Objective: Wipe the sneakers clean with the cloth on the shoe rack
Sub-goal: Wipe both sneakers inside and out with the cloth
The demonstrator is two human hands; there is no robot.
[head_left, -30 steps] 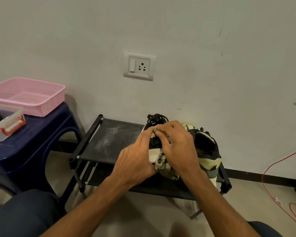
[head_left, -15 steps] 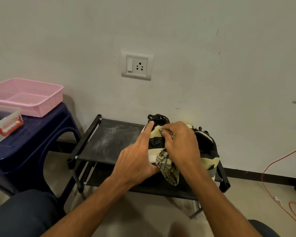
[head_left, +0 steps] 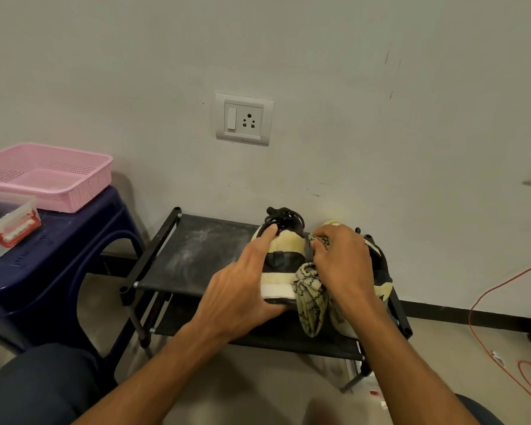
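While our left hand (head_left: 242, 289) gripped the heel of the cream-and-black sneaker (head_left: 284, 251) atop the shoe rack (head_left: 203, 256), our right hand (head_left: 344, 265) pinched the patterned cloth (head_left: 311, 305) against it; we judged the shoe light and stiff-soled, the cloth limp.

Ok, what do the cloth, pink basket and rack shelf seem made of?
Cloth: soft woven fabric, patterned, hanging in folds. Pink basket: moulded plastic, judging by its perforated lattice walls. Rack shelf: probably black fabric stretched between tubes, dusty matte.

two sneakers (head_left: 284, 250) (head_left: 382, 273), one cloth (head_left: 311, 297), one rack (head_left: 203, 256), two hands (head_left: 242, 291) (head_left: 344, 265)
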